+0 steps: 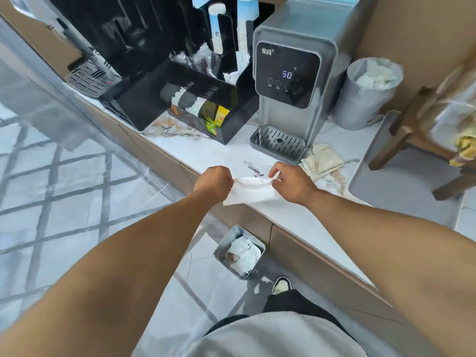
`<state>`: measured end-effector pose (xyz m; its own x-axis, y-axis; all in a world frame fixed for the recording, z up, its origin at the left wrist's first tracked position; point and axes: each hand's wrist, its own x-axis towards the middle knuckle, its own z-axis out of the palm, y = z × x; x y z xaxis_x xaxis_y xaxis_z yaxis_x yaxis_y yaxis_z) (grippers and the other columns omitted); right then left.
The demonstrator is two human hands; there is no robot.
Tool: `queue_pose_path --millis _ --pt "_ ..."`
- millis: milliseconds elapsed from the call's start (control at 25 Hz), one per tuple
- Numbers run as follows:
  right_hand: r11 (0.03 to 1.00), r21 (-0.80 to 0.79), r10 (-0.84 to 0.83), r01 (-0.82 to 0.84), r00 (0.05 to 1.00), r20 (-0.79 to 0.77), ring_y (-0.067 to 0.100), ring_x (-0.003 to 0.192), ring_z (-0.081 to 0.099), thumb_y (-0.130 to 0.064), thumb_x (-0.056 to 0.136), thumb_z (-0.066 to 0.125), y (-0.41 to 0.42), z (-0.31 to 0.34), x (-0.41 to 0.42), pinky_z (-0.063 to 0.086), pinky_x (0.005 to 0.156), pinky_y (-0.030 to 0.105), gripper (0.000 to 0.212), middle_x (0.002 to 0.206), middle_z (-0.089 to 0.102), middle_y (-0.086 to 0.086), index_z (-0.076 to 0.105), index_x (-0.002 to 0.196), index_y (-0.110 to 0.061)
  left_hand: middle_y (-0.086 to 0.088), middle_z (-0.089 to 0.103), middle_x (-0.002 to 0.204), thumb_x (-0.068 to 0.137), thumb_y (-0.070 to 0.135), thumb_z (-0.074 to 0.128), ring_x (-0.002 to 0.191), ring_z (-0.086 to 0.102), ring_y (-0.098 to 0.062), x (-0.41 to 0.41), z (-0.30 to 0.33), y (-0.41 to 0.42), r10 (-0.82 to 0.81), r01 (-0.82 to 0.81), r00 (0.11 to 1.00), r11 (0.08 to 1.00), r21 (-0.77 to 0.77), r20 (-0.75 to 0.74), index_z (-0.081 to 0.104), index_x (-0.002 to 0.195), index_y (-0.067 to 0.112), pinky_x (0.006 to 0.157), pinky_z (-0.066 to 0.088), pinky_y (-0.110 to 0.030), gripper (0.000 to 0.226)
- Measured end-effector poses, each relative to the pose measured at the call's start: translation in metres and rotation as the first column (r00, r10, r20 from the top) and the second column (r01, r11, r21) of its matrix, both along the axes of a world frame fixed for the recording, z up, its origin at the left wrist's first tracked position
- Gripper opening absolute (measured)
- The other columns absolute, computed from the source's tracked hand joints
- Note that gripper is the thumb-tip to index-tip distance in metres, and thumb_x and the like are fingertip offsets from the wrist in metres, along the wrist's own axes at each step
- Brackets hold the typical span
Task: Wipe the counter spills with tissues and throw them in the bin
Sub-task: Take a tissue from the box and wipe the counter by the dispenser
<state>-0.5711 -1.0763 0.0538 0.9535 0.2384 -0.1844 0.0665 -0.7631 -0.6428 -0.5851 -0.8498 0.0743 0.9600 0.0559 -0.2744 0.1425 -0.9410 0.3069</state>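
Head view. The left hand (215, 179) and right hand (291, 182) each pinch one end of a white tissue (251, 189), stretched between them above the near edge of the marble bench (206, 150). A metal bin (239, 251) holding crumpled tissues stands on the floor below. A water dispenser (291, 81) stands farther back, a cloth (322, 159) to its right.

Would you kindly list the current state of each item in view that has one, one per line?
tissue: stretched between both hands at the counter edge
left hand: pinching the tissue
right hand: pinching the tissue
water dispenser: on, display reads 50
floor bin: open, used tissues inside
counter bin: open, crumpled paper inside
cloth: crumpled beside the dispenser
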Motion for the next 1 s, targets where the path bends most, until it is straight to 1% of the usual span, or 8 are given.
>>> queue_pose_path --millis 120,200,280,400,520,640,800,1000 --pt "1.0 0.004 0.03 -0.03 0.999 0.034 0.028 0.079 0.058 -0.01 0.086 0.052 0.004 -0.002 0.026 0.049 0.065 0.033 0.017 0.085 0.064 0.003 0.055 0.088 -0.026 -0.009 0.07 0.097 0.093 0.018 0.052 0.093 0.065 -0.033 0.026 -0.001 -0.002 0.037 -0.037 0.999 0.999 -0.027 0.006 0.07 0.097 0.017 0.071 0.053 -0.034 0.019" --pt "1.0 -0.001 0.009 -0.009 0.997 0.072 0.026 0.081 0.057 -0.007 0.087 0.05 0.007 -0.007 0.043 0.044 0.065 0.029 0.02 0.087 0.061 0.0 0.059 0.087 -0.025 -0.007 0.068 0.094 0.096 0.022 0.054 0.091 0.065 -0.031 0.043 -0.006 -0.006 0.056 -0.055 0.998 0.997 -0.049 0.019 0.065 0.111 0.019 0.071 0.052 -0.034 0.019" --pt "1.0 -0.011 -0.002 0.003 0.996 0.093 0.023 0.084 0.056 -0.006 0.089 0.05 0.01 -0.016 0.055 0.04 0.068 0.027 0.024 0.09 0.056 -0.001 0.066 0.09 -0.025 -0.008 0.068 0.097 0.096 0.021 0.054 0.093 0.063 -0.03 0.059 -0.012 -0.008 0.06 -0.056 0.997 0.995 -0.078 0.041 0.06 0.117 0.018 0.072 0.05 -0.033 0.022" --pt "0.998 -0.033 -0.059 0.062 0.994 0.09 0.022 0.089 0.057 -0.009 0.091 0.051 0.02 -0.028 0.071 0.04 0.073 0.025 0.025 0.096 0.058 0.001 0.069 0.097 -0.025 -0.01 0.069 0.105 0.096 0.016 0.054 0.094 0.063 -0.03 0.087 -0.023 -0.003 0.022 -0.011 0.995 0.993 -0.122 0.094 0.061 0.113 0.016 0.072 0.047 -0.031 0.019" --pt "0.988 -0.042 -0.148 0.152 0.986 0.081 0.022 0.092 0.059 -0.01 0.092 0.05 0.04 -0.035 0.083 0.039 0.078 0.022 0.026 0.101 0.058 0.001 0.07 0.102 -0.022 -0.014 0.071 0.102 0.094 0.013 0.056 0.092 0.065 -0.032 0.116 -0.033 0.01 -0.051 0.067 0.993 0.985 -0.16 0.103 0.065 0.108 0.015 0.072 0.05 -0.031 0.017" --pt "0.961 -0.077 -0.26 0.264 0.964 0.061 0.023 0.096 0.059 -0.007 0.094 0.048 0.06 -0.041 0.094 0.038 0.08 0.019 0.028 0.107 0.055 0.005 0.069 0.108 -0.017 -0.014 0.07 0.102 0.092 0.01 0.057 0.091 0.065 -0.032 0.144 -0.045 0.024 -0.102 0.122 0.991 0.959 -0.256 0.092 0.067 0.105 0.014 0.075 0.053 -0.035 0.017" --pt "0.897 -0.195 -0.399 0.397 0.916 0.032 0.031 0.102 0.059 -0.006 0.094 0.045 0.087 -0.05 0.104 0.045 0.095 0.028 0.031 0.119 0.053 0.015 0.066 0.117 -0.01 -0.011 0.073 0.094 0.088 0.007 0.058 0.085 0.067 -0.028 0.166 -0.065 0.037 -0.137 0.139 0.99 0.909 -0.392 0.033 0.069 0.099 0.014 0.065 0.045 -0.026 0.018" --pt "0.807 -0.293 -0.525 0.513 0.85 0.044 0.032 0.099 0.061 -0.028 0.095 0.047 0.11 -0.057 0.1 0.049 0.088 0.033 0.029 0.113 0.057 0.018 0.068 0.105 -0.011 -0.006 0.077 0.096 0.088 0.007 0.059 0.087 0.069 -0.022 0.171 -0.091 0.041 -0.226 0.203 0.974 0.862 -0.465 0.006 0.075 0.101 0.014 0.063 0.043 -0.016 0.022"
